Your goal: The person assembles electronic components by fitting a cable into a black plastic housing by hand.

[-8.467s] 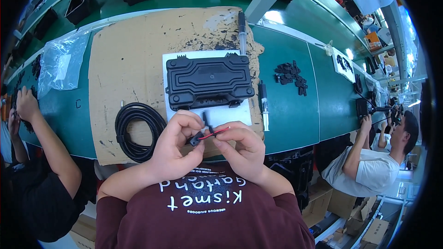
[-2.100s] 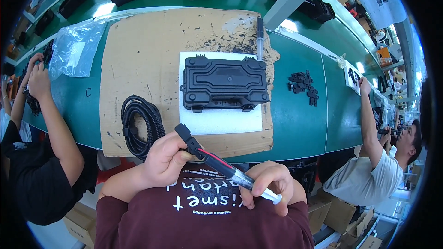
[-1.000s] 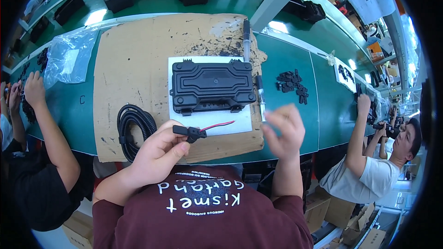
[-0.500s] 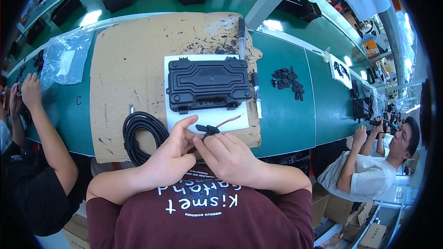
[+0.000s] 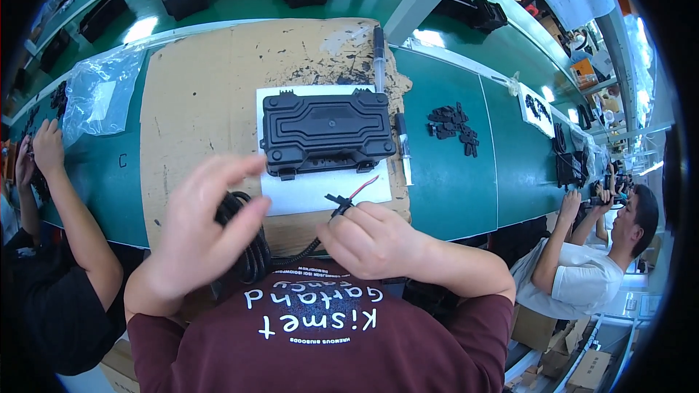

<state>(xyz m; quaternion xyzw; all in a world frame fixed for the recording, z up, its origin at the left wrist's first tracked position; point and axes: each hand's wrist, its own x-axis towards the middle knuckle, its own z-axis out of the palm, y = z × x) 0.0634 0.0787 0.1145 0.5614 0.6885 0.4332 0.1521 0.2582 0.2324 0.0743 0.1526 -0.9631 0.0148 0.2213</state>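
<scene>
My right hand [image 5: 368, 240] is closed on the end of a thin black corrugated cable [image 5: 302, 253], just in front of the white sheet. From its fingertips stick out a small black clip-like part [image 5: 339, 202] and a red wire [image 5: 362, 188]. My left hand [image 5: 207, 225], partly smeared by motion, is over a coil of black corrugated tubing [image 5: 255, 251] with thumb and fingers apart; it hides much of the coil. Beyond both hands, a closed black plastic case [image 5: 328, 131] lies on the white sheet [image 5: 313, 200].
A cardboard sheet [image 5: 196, 124] covers the green bench [image 5: 444, 196]. Two syringes [image 5: 379, 58] lie right of the case, near a pile of small black parts [image 5: 453, 125]. A clear plastic bag [image 5: 105, 94] is at left. People work on both sides.
My left hand has left the cable end and moved left over the coil, which has shifted nearer to me. My right hand has moved slightly right, still holding the cable end.
</scene>
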